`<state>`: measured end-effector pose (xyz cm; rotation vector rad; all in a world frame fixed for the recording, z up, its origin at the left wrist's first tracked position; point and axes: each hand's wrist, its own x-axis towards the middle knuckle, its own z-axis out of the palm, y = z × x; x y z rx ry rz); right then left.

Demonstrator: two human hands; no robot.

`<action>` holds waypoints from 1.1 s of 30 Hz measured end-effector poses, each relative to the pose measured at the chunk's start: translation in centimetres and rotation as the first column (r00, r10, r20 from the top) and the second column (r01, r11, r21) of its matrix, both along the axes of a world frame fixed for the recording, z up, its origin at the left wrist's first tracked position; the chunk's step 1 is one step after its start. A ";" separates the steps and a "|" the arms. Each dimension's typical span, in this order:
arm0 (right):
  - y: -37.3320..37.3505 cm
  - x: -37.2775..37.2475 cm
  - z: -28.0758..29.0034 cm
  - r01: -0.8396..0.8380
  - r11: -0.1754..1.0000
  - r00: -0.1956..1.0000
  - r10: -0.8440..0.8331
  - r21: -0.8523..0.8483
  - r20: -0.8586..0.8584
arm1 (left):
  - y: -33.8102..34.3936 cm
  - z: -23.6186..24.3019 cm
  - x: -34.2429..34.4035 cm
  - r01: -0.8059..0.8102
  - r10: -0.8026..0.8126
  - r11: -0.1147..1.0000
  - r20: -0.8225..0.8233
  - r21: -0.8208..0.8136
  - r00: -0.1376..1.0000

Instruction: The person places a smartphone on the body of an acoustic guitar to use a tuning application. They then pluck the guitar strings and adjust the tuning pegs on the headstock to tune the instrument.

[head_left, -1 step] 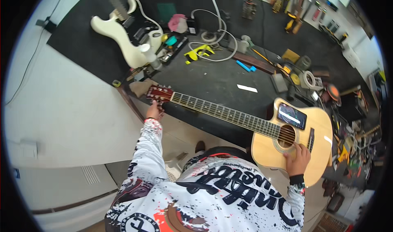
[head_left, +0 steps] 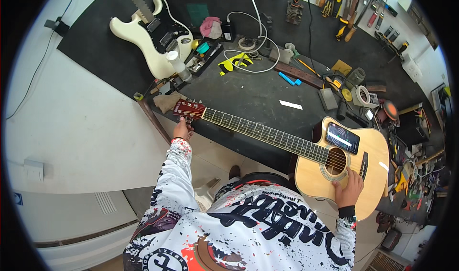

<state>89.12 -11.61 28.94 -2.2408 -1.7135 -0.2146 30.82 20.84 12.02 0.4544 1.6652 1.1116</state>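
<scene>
An acoustic guitar (head_left: 306,175) with a pale top lies on its back, its body to the right and its neck (head_left: 263,132) slanting up to the left. At the dark red headstock (head_left: 189,109), the fingers of my left hand (head_left: 183,129) are closed on a tuning peg at the near side. My right hand (head_left: 350,188) rests over the guitar top beside the sound hole (head_left: 335,161), its thumb and fingers apart at the strings. A phone (head_left: 342,137) with its screen lit lies on the upper part of the body.
The dark workbench (head_left: 239,91) carries a white electric guitar (head_left: 148,46), a folded brown cloth (head_left: 166,102), a blue string winder (head_left: 289,79) and a white strip (head_left: 290,104). A white cable (head_left: 278,51) loops across it. Tape rolls (head_left: 364,95) and tools crowd the right side.
The whole view has shifted slightly and looks sharper. Both hands keep their places on the guitar.
</scene>
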 end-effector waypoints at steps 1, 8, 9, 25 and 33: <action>-0.1 0.2 -0.1 -0.021 0.999 1.000 0.021 -0.030 -0.002 | -0.5 0.5 -0.3 0.028 -0.028 0.999 -0.045 -0.020 0.999; 0.5 0.9 -0.4 -0.034 0.998 0.999 0.034 -0.051 -0.008 | -0.9 1.3 -1.0 -0.136 0.134 0.991 0.175 -0.001 0.975; 0.4 0.9 -0.4 -0.030 0.999 1.000 0.030 -0.038 0.005 | -0.8 1.6 -0.3 -0.168 0.167 0.986 0.249 -0.018 0.954; 0.6 0.0 0.2 0.037 0.999 0.999 -0.038 -0.030 -0.034 | -0.2 -4.1 -4.4 0.405 -0.050 0.911 -0.957 0.074 0.287; 0.6 0.3 0.4 0.018 1.000 0.999 -0.019 -0.018 -0.042 | 1.6 -3.6 -7.5 0.146 -0.142 0.989 -0.159 0.010 0.977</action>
